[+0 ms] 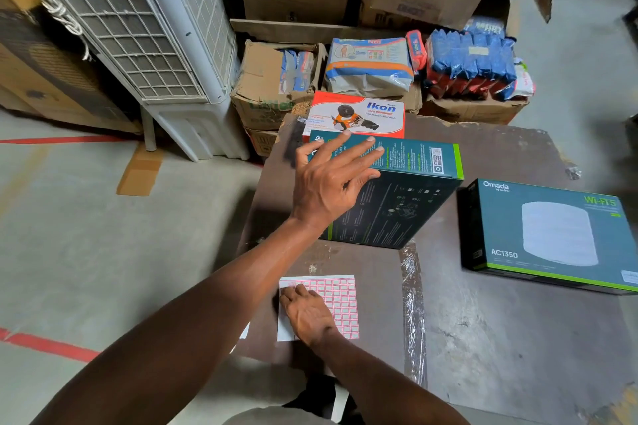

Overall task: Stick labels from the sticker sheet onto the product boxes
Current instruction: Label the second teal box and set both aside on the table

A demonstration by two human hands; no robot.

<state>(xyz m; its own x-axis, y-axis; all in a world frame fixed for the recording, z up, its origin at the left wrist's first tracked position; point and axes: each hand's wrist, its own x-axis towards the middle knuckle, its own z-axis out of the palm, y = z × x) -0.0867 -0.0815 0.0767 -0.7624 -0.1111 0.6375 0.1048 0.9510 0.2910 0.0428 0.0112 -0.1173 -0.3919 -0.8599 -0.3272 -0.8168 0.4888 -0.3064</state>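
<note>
The left hand reaches forward with its fingers spread and mostly straight, the fingertips resting on the upper face of a dark teal product box. It grips nothing; the thumb sits at the box's left edge. This box stands tilted, its long top face toward the camera and its printed dark side sloping down toward the table.

The right hand lies lower in the view, palm down on the sticker sheet. Its fingers bend at the sheet's upper left corner; whether they pinch a label cannot be told. The sheet is white with a grid of small pink-bordered labels and lies flat on the brown table, near its front left edge.

A second teal box, printed with "Omada" and "AC1350", lies flat on the table to the right, apart from the first box. Behind the tilted box, touching it or just beside it, lies a red and white tape dispenser box marked "Ikon".

Beyond the table stand worn cardboard cartons holding blue and red packets. To the left, a white air cooler stands on the grey floor, which carries red tape lines.
</note>
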